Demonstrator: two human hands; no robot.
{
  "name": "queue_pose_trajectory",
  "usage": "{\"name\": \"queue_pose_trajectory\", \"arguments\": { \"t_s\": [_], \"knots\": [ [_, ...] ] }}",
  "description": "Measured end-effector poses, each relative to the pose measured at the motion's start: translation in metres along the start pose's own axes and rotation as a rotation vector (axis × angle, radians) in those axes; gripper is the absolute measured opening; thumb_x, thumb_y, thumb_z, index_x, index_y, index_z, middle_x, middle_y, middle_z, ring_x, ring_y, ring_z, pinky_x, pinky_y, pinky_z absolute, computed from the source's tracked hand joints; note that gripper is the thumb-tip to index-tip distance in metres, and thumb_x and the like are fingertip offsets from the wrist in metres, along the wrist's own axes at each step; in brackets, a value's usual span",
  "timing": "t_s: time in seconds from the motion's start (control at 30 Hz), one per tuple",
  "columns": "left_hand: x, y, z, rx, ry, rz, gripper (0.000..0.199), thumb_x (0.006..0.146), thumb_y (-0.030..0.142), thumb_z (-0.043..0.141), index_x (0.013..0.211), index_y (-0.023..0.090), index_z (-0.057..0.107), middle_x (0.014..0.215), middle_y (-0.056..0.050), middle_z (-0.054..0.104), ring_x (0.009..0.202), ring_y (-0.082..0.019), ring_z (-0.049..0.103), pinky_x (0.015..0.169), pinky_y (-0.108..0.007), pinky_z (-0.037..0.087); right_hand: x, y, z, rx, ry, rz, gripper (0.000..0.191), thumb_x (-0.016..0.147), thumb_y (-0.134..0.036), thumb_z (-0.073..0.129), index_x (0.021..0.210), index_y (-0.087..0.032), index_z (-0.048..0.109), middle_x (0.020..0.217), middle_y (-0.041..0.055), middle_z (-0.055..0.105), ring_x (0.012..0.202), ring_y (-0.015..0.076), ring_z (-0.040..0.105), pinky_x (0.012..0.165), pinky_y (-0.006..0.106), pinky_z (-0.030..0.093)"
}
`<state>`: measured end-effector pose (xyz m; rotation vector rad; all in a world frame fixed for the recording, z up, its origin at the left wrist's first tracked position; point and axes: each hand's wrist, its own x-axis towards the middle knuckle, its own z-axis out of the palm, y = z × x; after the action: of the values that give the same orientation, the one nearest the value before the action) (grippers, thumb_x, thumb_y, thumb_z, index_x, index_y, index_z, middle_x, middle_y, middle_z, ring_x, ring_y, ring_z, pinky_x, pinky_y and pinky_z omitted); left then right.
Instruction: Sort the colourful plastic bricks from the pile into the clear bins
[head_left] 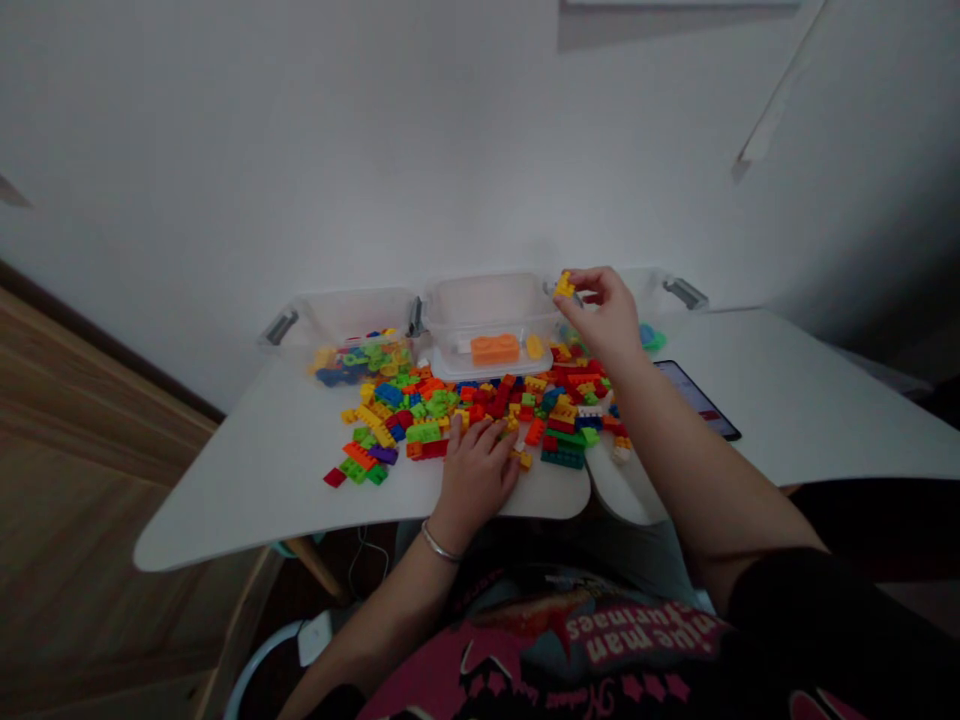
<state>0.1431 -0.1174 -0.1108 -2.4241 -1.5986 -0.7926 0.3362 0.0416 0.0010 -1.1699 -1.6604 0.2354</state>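
Note:
My right hand [606,318] is raised above the front of the right-hand bin, its thumb and fingers pinching a yellow toy building brick [565,285]. Studs show along the brick's upper side. Lower down, my left hand [480,468] rests palm down at the near edge of a spread pile of coloured bricks [439,403], with its fingers apart over some of them. Beside those fingers lie a lime green brick [424,432] and a red brick [429,450]. A dark green brick [562,456] lies to the right of the left hand.
Three clear plastic bins stand against the wall: a left bin [352,312] with many bricks, a middle bin [487,295] with an orange brick [495,349] and a yellow piece, and a right bin [651,290] partly behind my arm. A phone [699,402] lies on the white table [810,400].

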Motion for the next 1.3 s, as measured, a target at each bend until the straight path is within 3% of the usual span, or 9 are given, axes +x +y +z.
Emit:
{"name": "queue_pose_trajectory", "arguments": {
  "t_s": [0.2,0.43,0.8,1.03,1.3],
  "knots": [
    [0.0,0.001,0.0,0.0,-0.001,-0.006,0.031,0.09,0.029,0.056,0.119,0.025,0.067,0.125,-0.005,0.068,0.118,-0.028,0.057,0.118,-0.061,0.021,0.033,0.006,0.024,0.018,-0.034,0.023,0.026,0.081,-0.033,0.056,0.104,-0.021,0.056,0.114,0.0077,0.066,0.101,0.0195,0.061,0.089,0.037,0.047],
    [0.001,0.001,-0.002,0.004,-0.005,-0.007,0.031,0.09,0.028,0.056,0.12,0.025,0.067,0.125,-0.005,0.068,0.118,-0.027,0.057,0.118,-0.06,0.022,0.036,0.022,0.047,-0.154,-0.141,0.102,0.026,0.076,-0.036,0.065,0.095,-0.019,0.062,0.102,0.0072,0.069,0.098,0.0221,0.062,0.09,0.039,0.046],
    [0.0,0.001,0.0,0.004,0.003,-0.009,0.032,0.09,0.028,0.057,0.12,0.027,0.066,0.124,-0.004,0.068,0.118,-0.027,0.058,0.118,-0.061,0.022,0.033,0.025,0.051,-0.322,-0.199,0.055,0.02,0.082,-0.038,0.064,0.089,-0.02,0.071,0.096,0.0102,0.071,0.106,0.0296,0.06,0.095,0.043,0.045],
    [0.0,0.001,0.0,0.01,0.0,-0.008,0.031,0.09,0.029,0.057,0.119,0.025,0.067,0.123,-0.005,0.068,0.117,-0.028,0.058,0.118,-0.061,0.021,0.035,0.029,0.054,-0.268,-0.17,0.021,0.017,0.081,-0.034,0.063,0.082,-0.02,0.072,0.09,0.0085,0.071,0.098,0.0261,0.062,0.096,0.042,0.045],
    [0.0,0.0,0.001,0.018,0.011,-0.001,0.03,0.09,0.029,0.057,0.118,0.026,0.067,0.124,-0.004,0.068,0.116,-0.027,0.058,0.118,-0.06,0.023,0.021,0.011,0.028,-0.056,-0.12,0.055,0.019,0.08,-0.03,0.059,0.089,-0.018,0.069,0.099,0.0075,0.072,0.096,0.023,0.063,0.09,0.039,0.046]
  ]
}}
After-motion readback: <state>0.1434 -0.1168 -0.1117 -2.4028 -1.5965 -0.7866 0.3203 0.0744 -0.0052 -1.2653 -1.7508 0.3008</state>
